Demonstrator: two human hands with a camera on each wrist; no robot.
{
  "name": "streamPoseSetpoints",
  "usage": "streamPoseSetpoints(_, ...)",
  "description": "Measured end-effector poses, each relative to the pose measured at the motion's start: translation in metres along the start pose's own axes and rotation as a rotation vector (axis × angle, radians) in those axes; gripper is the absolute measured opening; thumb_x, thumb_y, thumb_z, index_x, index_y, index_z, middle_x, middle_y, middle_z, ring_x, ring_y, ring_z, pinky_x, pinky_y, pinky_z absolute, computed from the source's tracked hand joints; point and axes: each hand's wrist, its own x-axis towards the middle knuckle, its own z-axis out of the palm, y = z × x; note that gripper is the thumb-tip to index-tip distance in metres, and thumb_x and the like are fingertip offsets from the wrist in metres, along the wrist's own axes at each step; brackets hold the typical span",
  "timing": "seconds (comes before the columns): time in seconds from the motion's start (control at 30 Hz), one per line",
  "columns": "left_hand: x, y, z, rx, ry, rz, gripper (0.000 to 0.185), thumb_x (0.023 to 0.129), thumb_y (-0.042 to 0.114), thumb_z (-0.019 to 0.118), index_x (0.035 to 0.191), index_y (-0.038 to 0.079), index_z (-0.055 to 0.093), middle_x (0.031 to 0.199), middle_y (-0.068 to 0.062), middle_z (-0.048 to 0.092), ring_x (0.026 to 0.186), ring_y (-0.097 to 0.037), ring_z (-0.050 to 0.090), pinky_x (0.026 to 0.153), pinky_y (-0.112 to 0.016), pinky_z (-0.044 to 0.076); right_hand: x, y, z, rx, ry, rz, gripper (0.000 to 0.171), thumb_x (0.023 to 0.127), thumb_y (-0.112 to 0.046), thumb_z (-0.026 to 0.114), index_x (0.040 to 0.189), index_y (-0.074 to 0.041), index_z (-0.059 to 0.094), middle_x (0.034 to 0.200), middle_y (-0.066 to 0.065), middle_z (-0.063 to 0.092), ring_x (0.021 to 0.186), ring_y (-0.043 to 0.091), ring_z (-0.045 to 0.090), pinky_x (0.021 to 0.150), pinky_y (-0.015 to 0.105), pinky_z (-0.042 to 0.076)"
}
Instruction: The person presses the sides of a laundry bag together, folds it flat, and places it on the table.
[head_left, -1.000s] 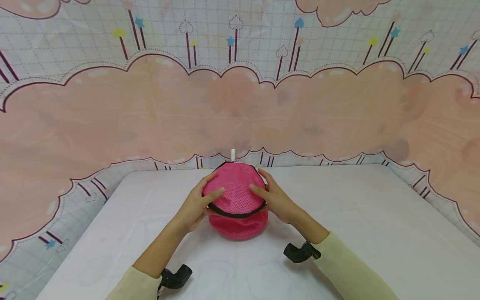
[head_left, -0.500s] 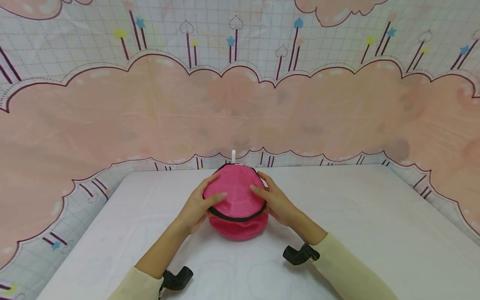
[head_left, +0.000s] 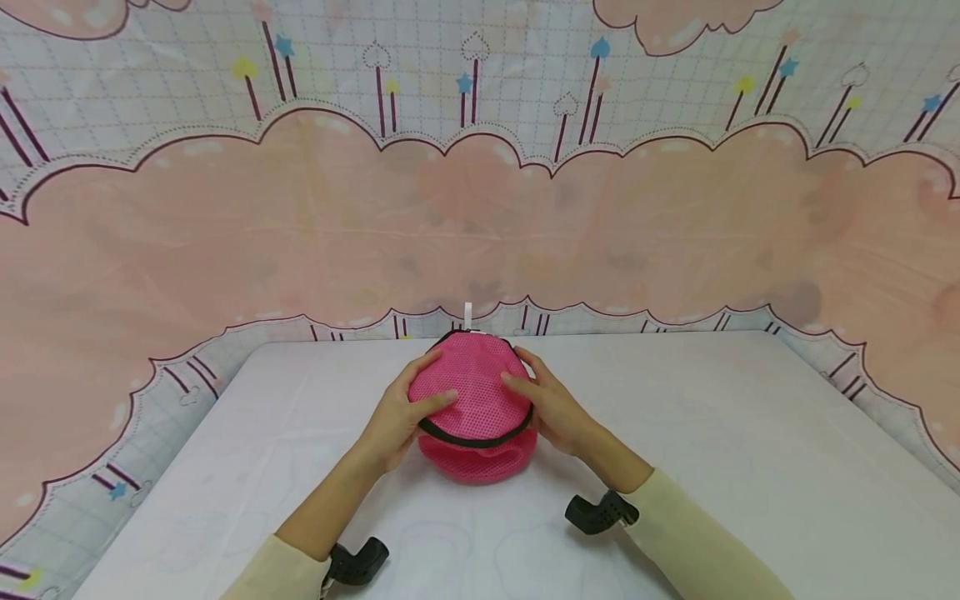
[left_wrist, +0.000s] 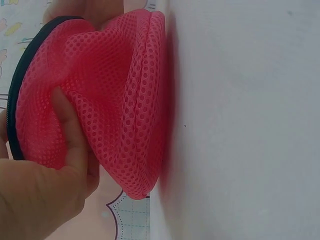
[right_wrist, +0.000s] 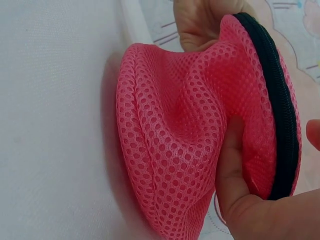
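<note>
A round pink mesh pouch (head_left: 474,392) with a black zipper (head_left: 474,440) sits on the white table (head_left: 712,433), its lower part squashed against the surface. My left hand (head_left: 416,404) grips its left side, thumb on top and fingers round the far edge. My right hand (head_left: 542,398) grips the right side the same way. In the left wrist view, the left thumb (left_wrist: 70,135) presses into the pouch (left_wrist: 115,90). The right wrist view shows the right thumb (right_wrist: 232,165) dented into the pouch (right_wrist: 175,135) beside the zipper (right_wrist: 280,100).
A small white tag (head_left: 467,314) sticks up behind the pouch. Black wrist camera mounts (head_left: 358,560) (head_left: 600,510) hang under both sleeves. A pink cloud-patterned backdrop (head_left: 480,217) walls the table at the back and both sides.
Both hands keep their hold on the pouch and have barely moved; the pouch stays in place.
</note>
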Motion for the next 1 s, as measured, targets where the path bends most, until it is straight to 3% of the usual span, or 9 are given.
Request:
streamPoseSetpoints(0.37, 0.0, -0.003, 0.0, 0.026, 0.008, 0.005, 0.067, 0.09, 0.009, 0.065, 0.148, 0.022, 0.033, 0.144, -0.015, 0.033, 0.119, -0.034, 0.049, 0.089, -0.04, 0.05, 0.001, 0.001, 0.0, -0.006, -0.015, 0.005, 0.071, 0.096, -0.027, 0.052, 0.154, -0.019, 0.011, 0.154, 0.013, 0.021, 0.131, 0.035, 0.037, 0.101, 0.05, 0.037)
streamPoseSetpoints(0.63, 0.001, -0.006, 0.001, -0.01, -0.012, 0.001, 0.067, 0.091, 0.009, 0.065, 0.148, 0.022, 0.032, 0.145, -0.014, 0.032, 0.122, -0.034, 0.047, 0.09, -0.04, 0.049, 0.001, 0.003, 0.0, 0.101, -0.046, -0.001, 0.07, 0.098, -0.024, 0.048, 0.155, -0.02, 0.007, 0.156, 0.008, 0.014, 0.135, 0.034, 0.029, 0.107, 0.051, 0.029)
streamPoseSetpoints(1.0, 0.001, -0.011, 0.001, -0.031, -0.019, -0.015, 0.07, 0.091, 0.009, 0.065, 0.15, 0.022, 0.029, 0.143, -0.015, 0.033, 0.116, -0.031, 0.052, 0.088, -0.04, 0.05, 0.003, 0.009, -0.002, 0.192, -0.088, 0.01, 0.068, 0.099, -0.024, 0.043, 0.155, -0.022, 0.004, 0.156, 0.012, 0.013, 0.136, 0.033, 0.024, 0.108, 0.052, 0.026)
